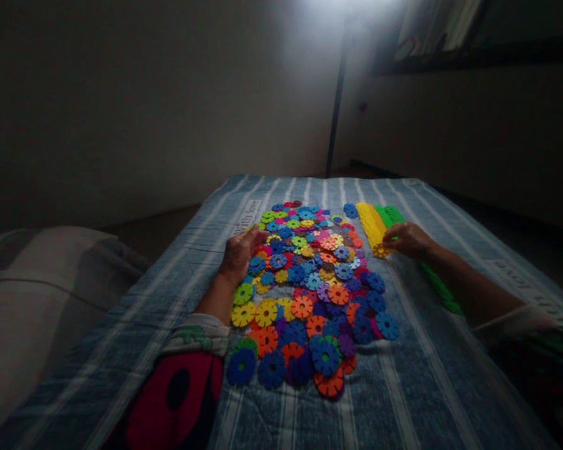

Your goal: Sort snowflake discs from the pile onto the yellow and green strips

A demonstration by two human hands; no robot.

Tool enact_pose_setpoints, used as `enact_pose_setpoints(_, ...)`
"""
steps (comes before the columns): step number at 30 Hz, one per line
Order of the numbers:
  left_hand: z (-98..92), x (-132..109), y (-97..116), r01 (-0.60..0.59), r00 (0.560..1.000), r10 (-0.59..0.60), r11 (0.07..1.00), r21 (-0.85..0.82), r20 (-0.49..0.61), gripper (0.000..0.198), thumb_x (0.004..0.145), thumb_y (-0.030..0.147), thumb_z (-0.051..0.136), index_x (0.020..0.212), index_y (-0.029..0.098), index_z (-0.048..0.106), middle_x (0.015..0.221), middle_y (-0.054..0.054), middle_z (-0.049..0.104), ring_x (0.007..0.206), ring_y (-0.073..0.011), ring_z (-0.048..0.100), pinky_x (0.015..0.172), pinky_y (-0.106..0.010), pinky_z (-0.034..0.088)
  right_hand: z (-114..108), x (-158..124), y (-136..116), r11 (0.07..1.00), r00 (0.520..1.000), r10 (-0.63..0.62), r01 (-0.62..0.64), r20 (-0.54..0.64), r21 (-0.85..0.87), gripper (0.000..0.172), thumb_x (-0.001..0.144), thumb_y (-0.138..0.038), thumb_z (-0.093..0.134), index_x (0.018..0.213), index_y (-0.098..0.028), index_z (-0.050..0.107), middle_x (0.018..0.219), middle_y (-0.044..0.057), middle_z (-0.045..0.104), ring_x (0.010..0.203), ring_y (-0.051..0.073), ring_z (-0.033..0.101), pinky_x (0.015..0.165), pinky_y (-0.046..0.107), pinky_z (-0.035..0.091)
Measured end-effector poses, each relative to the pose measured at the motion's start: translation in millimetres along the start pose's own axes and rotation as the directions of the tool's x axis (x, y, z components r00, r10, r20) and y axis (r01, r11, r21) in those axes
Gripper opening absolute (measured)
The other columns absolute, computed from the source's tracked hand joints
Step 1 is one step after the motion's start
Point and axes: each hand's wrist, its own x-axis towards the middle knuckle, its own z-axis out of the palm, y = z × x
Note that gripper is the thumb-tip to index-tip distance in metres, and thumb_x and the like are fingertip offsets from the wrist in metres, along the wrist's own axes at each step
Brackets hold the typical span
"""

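Many notched plastic discs (302,306) in blue, orange, yellow, green, purple and pink lie spread in a loose heap on the striped cloth. At the heap's left edge is my left hand (240,255), palm side toward the discs, fingers stretched and holding nothing I can see. My right hand (409,240) is to the right of the heap, fingertips pinched at a yellow flower-shaped disc (380,250). That disc is at the near end of a row of overlapping yellow discs (370,220). Beside it run rows of green discs (394,215), partly hidden by my right hand and forearm.
A few blue discs (350,210) sit at the far end left of the yellow row. The striped blue cloth (178,350) covers the surface. A checked fabric bundle (51,312) is at the left, and a thin dark pole (338,106) stands behind the far edge.
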Motion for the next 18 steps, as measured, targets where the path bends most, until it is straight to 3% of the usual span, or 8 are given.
enact_pose_setpoints(6,-1.7,2.4,-3.0,-0.003,1.000,0.003,1.000,0.001,-0.002,0.043,0.063,0.056,0.077,0.072,0.015,0.069,0.078,-0.011,0.074,0.091,-0.0258,0.071,0.089,-0.038,0.053,3.6,-3.7,-1.8,0.984,0.995,0.057,-0.070,-0.084,-0.161,0.014,0.074,-0.020,0.067,0.080,-0.021,0.081,0.094,0.006,0.079,0.083,0.020,0.071,0.069,0.025,0.050)
enact_pose_setpoints(10,-2.2,3.6,-5.3,-0.008,1.000,0.008,1.000,-0.007,0.009,0.044,0.063,0.057,0.077,0.071,0.015,0.070,0.078,-0.010,0.074,0.092,-0.0255,0.071,0.093,-0.039,0.051,5.9,-9.1,-24.8,0.976,0.991,0.059,-0.082,-0.117,-0.200,0.019,0.082,-0.022,0.063,0.090,-0.021,0.080,0.101,0.009,0.078,0.089,0.022,0.071,0.073,0.028,0.051)
enact_pose_setpoints(14,-2.2,2.1,-6.4,-0.012,1.000,0.012,1.000,-0.019,0.013,0.045,0.062,0.058,0.077,0.071,0.015,0.069,0.078,-0.011,0.074,0.092,-0.0256,0.070,0.093,-0.038,0.051,18.0,-14.6,-74.4,0.989,0.988,-0.131,0.124,-0.080,-0.084,0.020,0.084,-0.017,0.060,0.084,-0.019,0.079,0.096,0.010,0.076,0.087,0.021,0.069,0.074,0.028,0.049)
enact_pose_setpoints(18,-2.2,-0.9,-6.2,-0.003,1.000,0.003,1.000,-0.008,0.005,0.046,0.063,0.059,0.077,0.072,0.015,0.069,0.080,-0.012,0.074,0.095,-0.0267,0.070,0.089,-0.038,0.052,36.4,-22.8,-142.3,0.926,0.928,-0.369,0.372,-0.050,0.067,0.015,0.086,-0.015,0.063,0.082,-0.019,0.077,0.097,0.008,0.074,0.088,0.019,0.066,0.077,0.028,0.047)
